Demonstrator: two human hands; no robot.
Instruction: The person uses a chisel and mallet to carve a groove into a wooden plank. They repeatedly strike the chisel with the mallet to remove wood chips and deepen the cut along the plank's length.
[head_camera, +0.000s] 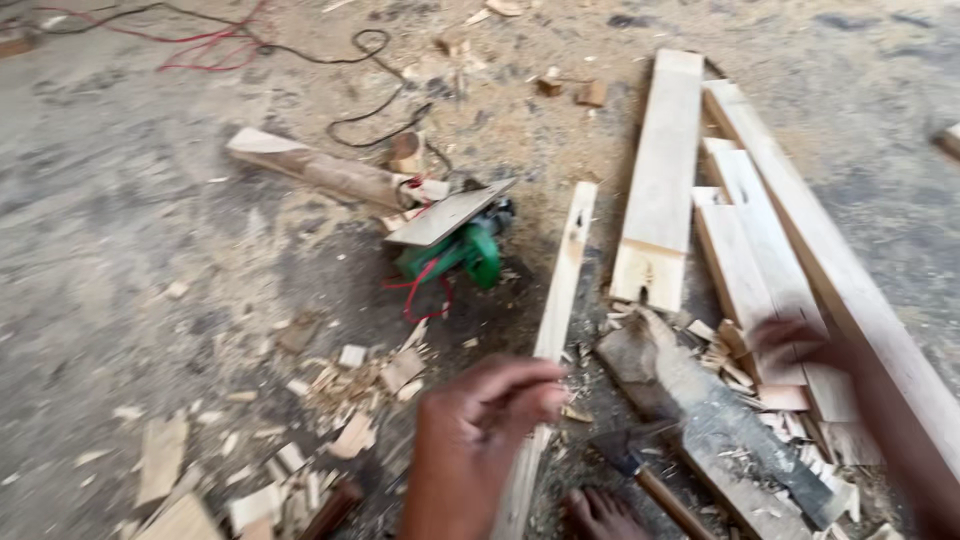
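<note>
L hand (480, 440) open above thin wood strip (560, 320); R hand (800, 340) blurred, grip unclear, on planks (740, 250). Sawdust-covered floor (120, 220), green power saw (455, 240).

My left hand (480, 425) rests on the thin strip (556, 330), the power saw (455, 240) lying behind it to the left, the planks (740, 230) to my right.

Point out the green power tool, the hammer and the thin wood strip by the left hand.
green power tool (470, 250), head view, on its green body.
hammer (622, 458), head view, on its dark metal head.
thin wood strip (566, 275), head view, on its upper half.
</note>
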